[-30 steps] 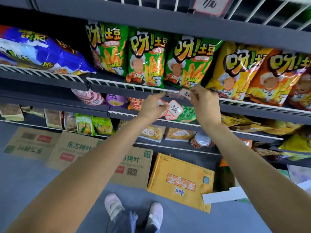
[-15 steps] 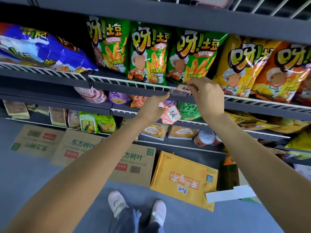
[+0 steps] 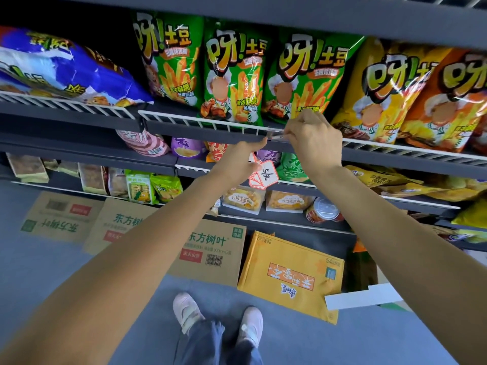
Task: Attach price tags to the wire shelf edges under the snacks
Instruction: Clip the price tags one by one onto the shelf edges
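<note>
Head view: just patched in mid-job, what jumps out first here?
Both hands meet at the white wire shelf edge under the green potato-stick bags: the right hand pinches a clear tag holder against the wire, and the left hand's forefinger touches its end. The left hand also holds spare red-bordered price tags just below. Yellow and orange bags fill the shelf to the right.

Far below the fingers, 3 flattened brown cardboard boxes (image 3: 210, 252) and a yellow box (image 3: 291, 275) lie on the grey floor (image 3: 39, 272). A white strip (image 3: 361, 297) rests beside the yellow box, and 2 white shoes (image 3: 218, 316) stand nearest the camera.
</note>
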Action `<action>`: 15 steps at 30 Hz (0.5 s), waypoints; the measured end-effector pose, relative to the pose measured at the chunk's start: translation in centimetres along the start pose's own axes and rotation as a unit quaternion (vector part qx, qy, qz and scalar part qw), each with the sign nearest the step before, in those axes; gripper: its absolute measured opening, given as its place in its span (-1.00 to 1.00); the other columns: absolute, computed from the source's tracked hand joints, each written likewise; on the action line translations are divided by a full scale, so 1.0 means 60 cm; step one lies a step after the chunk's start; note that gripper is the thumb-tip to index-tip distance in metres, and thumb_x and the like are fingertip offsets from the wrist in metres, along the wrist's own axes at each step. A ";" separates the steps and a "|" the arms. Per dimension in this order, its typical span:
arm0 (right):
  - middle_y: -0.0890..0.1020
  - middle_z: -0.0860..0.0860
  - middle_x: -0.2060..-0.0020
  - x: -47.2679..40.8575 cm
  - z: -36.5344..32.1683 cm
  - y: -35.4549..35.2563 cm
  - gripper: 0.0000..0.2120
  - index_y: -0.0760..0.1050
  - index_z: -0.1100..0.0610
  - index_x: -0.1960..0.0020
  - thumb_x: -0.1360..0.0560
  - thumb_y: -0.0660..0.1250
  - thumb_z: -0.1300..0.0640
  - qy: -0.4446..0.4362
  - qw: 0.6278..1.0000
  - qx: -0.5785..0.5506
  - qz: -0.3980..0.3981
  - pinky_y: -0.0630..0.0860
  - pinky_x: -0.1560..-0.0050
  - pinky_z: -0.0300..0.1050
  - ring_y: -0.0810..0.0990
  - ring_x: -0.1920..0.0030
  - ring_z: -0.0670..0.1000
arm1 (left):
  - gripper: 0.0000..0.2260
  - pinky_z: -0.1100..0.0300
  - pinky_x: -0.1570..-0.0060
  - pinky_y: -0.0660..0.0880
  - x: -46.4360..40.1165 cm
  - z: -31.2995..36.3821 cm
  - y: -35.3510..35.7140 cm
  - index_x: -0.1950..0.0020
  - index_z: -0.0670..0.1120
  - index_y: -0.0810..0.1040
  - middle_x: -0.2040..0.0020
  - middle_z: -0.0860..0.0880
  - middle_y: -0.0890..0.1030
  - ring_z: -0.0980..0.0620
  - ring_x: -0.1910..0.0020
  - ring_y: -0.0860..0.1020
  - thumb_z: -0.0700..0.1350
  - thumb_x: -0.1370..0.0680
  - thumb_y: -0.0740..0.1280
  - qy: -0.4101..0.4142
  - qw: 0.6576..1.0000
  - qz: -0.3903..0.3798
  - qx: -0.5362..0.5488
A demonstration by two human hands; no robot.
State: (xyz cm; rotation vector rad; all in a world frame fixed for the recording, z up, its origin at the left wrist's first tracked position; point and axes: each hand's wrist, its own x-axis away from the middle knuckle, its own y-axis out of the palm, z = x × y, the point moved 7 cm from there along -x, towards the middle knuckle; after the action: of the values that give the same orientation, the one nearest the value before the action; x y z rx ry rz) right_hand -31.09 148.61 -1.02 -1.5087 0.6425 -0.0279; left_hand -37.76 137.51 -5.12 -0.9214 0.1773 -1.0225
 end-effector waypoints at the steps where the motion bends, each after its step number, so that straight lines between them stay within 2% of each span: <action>1: 0.56 0.09 0.34 0.003 -0.001 0.009 -0.83 0.58 0.19 0.34 -0.18 0.50 0.39 0.002 1.000 0.019 -0.022 0.24 0.48 -0.25 0.55 0.29 0.15 | -0.49 0.12 0.19 0.38 0.000 0.000 0.000 -0.48 0.00 0.27 -0.19 -0.22 0.58 0.03 0.36 0.49 -0.21 -0.55 0.31 0.000 1.000 0.000 0.000; 3: 0.53 0.07 0.42 0.007 -0.005 0.013 -0.75 0.56 0.17 0.38 -0.08 0.52 0.43 0.004 0.997 0.056 -0.045 0.18 0.48 -0.29 0.52 0.38 0.13 | -0.48 0.13 0.23 0.37 -0.001 0.000 0.000 -0.48 0.00 0.27 -0.20 -0.21 0.58 0.09 0.41 0.45 -0.21 -0.55 0.31 -0.002 1.000 -0.001 0.000; 5: 0.49 0.07 0.48 0.010 -0.014 0.005 -0.71 0.53 0.18 0.39 -0.02 0.53 0.44 -0.004 0.996 0.081 -0.044 0.11 0.49 -0.31 0.49 0.45 0.10 | -0.48 0.15 0.19 0.38 -0.001 0.000 -0.001 -0.48 0.02 0.28 -0.22 -0.20 0.57 0.01 0.39 0.47 -0.21 -0.55 0.32 -0.004 1.000 0.000 -0.006; 8: 0.49 0.09 0.49 0.015 -0.021 -0.004 -0.69 0.51 0.20 0.35 -0.01 0.50 0.46 -0.024 0.995 0.089 -0.038 0.01 0.47 -0.32 0.48 0.49 0.10 | -0.48 0.16 0.13 0.40 0.001 0.004 -0.004 -0.48 0.02 0.28 -0.18 -0.22 0.59 -0.13 0.25 0.54 -0.20 -0.55 0.32 -0.002 1.000 -0.002 -0.016; 11: 0.54 0.10 0.43 0.016 -0.023 0.000 -0.73 0.55 0.19 0.35 -0.02 0.44 0.44 -0.035 0.994 0.094 -0.032 0.11 0.48 -0.30 0.49 0.46 0.10 | -0.47 0.21 0.18 0.36 0.001 0.005 -0.006 -0.48 0.02 0.27 -0.14 -0.24 0.60 -0.06 0.29 0.52 -0.21 -0.55 0.32 0.000 1.000 -0.005 -0.023; 15: 0.56 0.12 0.35 0.018 -0.018 0.005 -0.79 0.57 0.22 0.35 -0.06 0.39 0.44 -0.034 0.995 0.094 -0.026 0.18 0.47 -0.29 0.51 0.42 0.12 | -0.45 0.14 0.07 0.42 -0.002 0.003 -0.006 -0.48 0.03 0.26 -0.26 -0.19 0.54 -0.13 0.13 0.57 -0.21 -0.54 0.34 0.003 1.000 -0.010 -0.028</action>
State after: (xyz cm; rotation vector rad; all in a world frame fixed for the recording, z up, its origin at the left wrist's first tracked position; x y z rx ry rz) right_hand -30.73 147.24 -1.65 -1.3372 0.5308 -0.0737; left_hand -37.97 137.62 -4.75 -0.9716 0.2032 -1.0437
